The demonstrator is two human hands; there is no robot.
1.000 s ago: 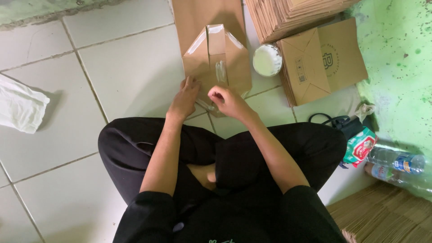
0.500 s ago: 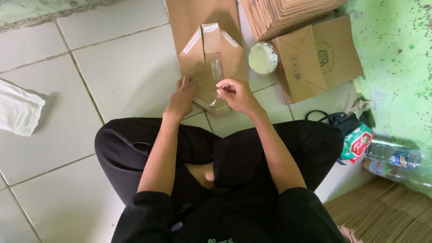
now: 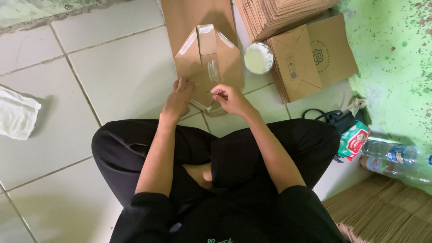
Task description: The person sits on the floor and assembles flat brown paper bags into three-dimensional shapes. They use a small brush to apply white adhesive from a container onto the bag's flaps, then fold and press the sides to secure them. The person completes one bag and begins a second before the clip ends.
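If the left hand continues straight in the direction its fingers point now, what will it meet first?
The left hand lies flat, fingers pointing away from the body, on the lower edge of the brown paper bag. Going straight on, it would probably slide up the bag's folded left flap; nothing else lies in that line, as far as the picture shows.

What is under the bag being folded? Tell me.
The brown paper bag lies on another flat brown sheet on the tiled floor. The left hand presses its lower edge; the right hand pinches near its point. Anything beneath is hidden.
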